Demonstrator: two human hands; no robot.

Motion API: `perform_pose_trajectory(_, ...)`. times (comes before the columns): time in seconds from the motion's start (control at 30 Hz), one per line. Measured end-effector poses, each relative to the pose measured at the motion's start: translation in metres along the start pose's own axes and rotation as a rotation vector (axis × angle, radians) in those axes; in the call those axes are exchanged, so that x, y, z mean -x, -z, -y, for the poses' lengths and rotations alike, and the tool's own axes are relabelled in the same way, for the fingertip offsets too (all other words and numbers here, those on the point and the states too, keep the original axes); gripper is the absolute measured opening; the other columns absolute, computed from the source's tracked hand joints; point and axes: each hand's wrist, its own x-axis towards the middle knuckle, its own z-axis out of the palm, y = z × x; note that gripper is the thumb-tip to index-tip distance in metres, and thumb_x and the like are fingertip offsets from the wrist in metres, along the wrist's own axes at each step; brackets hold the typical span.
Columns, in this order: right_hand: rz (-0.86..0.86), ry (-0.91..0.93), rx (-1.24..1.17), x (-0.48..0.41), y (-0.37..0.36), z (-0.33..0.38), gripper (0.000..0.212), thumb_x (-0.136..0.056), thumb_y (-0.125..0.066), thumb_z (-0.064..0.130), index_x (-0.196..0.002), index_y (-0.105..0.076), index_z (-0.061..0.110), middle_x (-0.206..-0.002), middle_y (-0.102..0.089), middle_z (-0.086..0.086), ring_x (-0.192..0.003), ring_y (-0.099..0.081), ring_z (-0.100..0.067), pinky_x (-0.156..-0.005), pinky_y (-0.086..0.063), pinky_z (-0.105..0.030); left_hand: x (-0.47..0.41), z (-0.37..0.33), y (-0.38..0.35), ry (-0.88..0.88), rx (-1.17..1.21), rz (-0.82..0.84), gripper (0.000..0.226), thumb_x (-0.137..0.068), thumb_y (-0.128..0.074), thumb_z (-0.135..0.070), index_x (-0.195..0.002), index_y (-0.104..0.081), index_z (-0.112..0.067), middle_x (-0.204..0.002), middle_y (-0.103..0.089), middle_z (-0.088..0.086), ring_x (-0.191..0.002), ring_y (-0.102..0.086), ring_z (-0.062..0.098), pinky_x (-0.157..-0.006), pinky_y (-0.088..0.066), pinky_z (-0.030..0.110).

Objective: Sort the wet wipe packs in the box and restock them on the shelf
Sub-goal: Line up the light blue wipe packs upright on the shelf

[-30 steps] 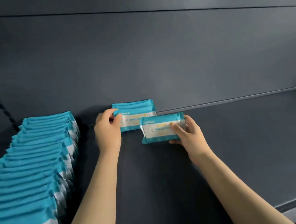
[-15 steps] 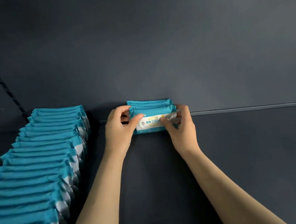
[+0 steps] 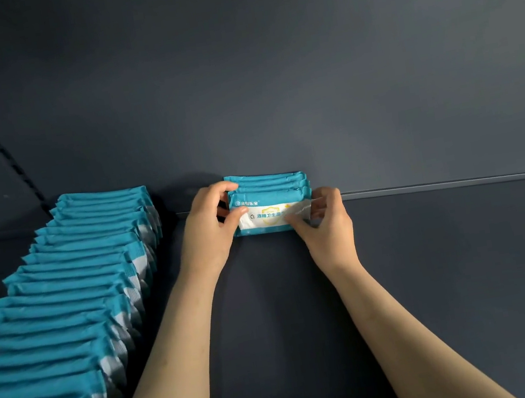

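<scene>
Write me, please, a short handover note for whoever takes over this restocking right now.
Left hand: grips the front wet wipe pack by its left end.
Right hand: pinches its right end.
Done: long first row stands on the left; short second row started at the back of the shelf, this pack at its front.
Left: let go, then extend the second row forward with more packs.

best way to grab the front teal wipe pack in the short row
Pinch its two short ends, coming from the front. The teal and white wet wipe pack stands on edge with other teal packs tight behind it, so only the ends are free, where the left hand and right hand hold it.
</scene>
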Motion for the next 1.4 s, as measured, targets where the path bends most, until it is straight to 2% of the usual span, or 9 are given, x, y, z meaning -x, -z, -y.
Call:
perform_pose_trajectory(0.17,0.021,-0.013,0.053,0.002,0.005,-0.001,0.047,-0.080,-0.081,0.013,-0.108,-0.045,0.028,-0.100,-0.058,0.010,-0.089,-0.058,0.002,-0.067,-0.044,-0.001,0.000,0.000,0.001,0.001,0.014,-0.001,0.034,-0.088,-0.071,-0.017,-0.120,-0.061,-0.022,-0.112,-0.054,-0.014,-0.099,-0.050,-0.003,-0.079,-0.047,0.022)
perform_pose_trajectory(0.3,0.012,-0.025,0.095,0.000,0.004,-0.001,0.049,-0.079,-0.081,0.011,-0.108,-0.046,0.028,-0.103,-0.059,0.006,-0.089,-0.058,0.001,-0.068,-0.045,-0.001,0.000,0.002,-0.001,-0.028,-0.002,-0.009,0.032,-0.089,-0.069,-0.017,-0.120,-0.059,-0.023,-0.113,-0.051,-0.014,-0.093,-0.052,-0.001,-0.075,-0.052,0.026)
perform_pose_trajectory(0.47,-0.003,-0.045,0.180,0.004,0.004,0.000,0.049,-0.081,-0.076,0.005,-0.109,-0.044,0.029,-0.110,-0.060,0.005,-0.100,-0.061,-0.010,-0.079,-0.052,-0.016,0.002,0.002,0.000,-0.066,-0.054,-0.025,0.035,-0.090,-0.069,-0.017,-0.123,-0.060,-0.021,-0.113,-0.048,-0.007,-0.092,-0.058,0.013,-0.077,-0.055,0.036)
perform_pose_trajectory(0.57,0.006,-0.024,0.237,0.011,0.010,0.008,0.044,-0.082,-0.076,0.008,-0.115,-0.050,0.021,-0.118,-0.060,0.001,-0.105,-0.060,-0.014,-0.090,-0.053,-0.028,0.005,-0.005,0.004,-0.076,-0.138,-0.061,0.041,-0.088,-0.070,-0.019,-0.128,-0.060,-0.019,-0.119,-0.050,0.002,-0.101,-0.057,0.024,-0.082,-0.053,0.041)
perform_pose_trajectory(0.73,-0.057,0.058,0.421,0.035,0.062,0.023,0.039,-0.088,-0.071,0.023,-0.126,-0.062,0.017,-0.130,-0.062,0.001,-0.123,-0.053,-0.020,-0.103,-0.041,-0.027,0.015,-0.033,0.007,-0.186,-0.303,-0.111,0.045,-0.087,-0.071,-0.020,-0.131,-0.059,-0.015,-0.130,-0.053,0.009,-0.112,-0.052,0.032,-0.092,-0.047,0.045)
perform_pose_trajectory(0.87,-0.133,0.106,0.548,0.062,0.130,0.036,0.044,-0.089,-0.070,0.024,-0.131,-0.061,0.017,-0.138,-0.058,0.002,-0.132,-0.047,-0.019,-0.111,-0.034,-0.030,0.030,-0.072,-0.017,-0.349,-0.336,-0.014,0.044,-0.088,-0.070,-0.019,-0.129,-0.059,-0.010,-0.131,-0.055,0.011,-0.114,-0.055,0.034,-0.094,-0.047,0.047)
perform_pose_trajectory(1.0,-0.276,0.076,0.671,0.105,0.205,0.037,0.049,-0.090,-0.069,0.023,-0.136,-0.057,0.016,-0.144,-0.053,0.000,-0.139,-0.040,-0.022,-0.116,-0.029,-0.033,0.059,-0.118,-0.054,-0.468,-0.247,0.076,0.045,-0.088,-0.071,-0.020,-0.129,-0.059,-0.006,-0.128,-0.057,0.014,-0.115,-0.056,0.035,-0.096,-0.047,0.047)
perform_pose_trajectory(1.17,-0.397,-0.074,0.802,0.187,0.302,0.017,0.053,-0.093,-0.065,0.027,-0.143,-0.050,0.020,-0.150,-0.047,0.000,-0.144,-0.034,-0.023,-0.119,-0.026,-0.038,0.128,-0.190,-0.108,-0.533,-0.109,0.229,0.045,-0.089,-0.070,-0.024,-0.131,-0.058,-0.009,-0.130,-0.057,0.008,-0.110,-0.056,0.030,-0.085,-0.050,0.043)
perform_pose_trajectory(1.4,-0.599,-0.319,0.849,0.362,0.425,-0.021,0.057,-0.094,-0.064,0.029,-0.146,-0.044,0.023,-0.149,-0.048,0.001,-0.142,-0.038,-0.024,-0.117,-0.033,-0.046,0.288,-0.292,-0.176,-0.690,0.039,0.533,0.049,-0.090,-0.069,-0.024,-0.134,-0.055,-0.008,-0.133,-0.055,0.007,-0.115,-0.055,0.030,-0.086,-0.052,0.045)
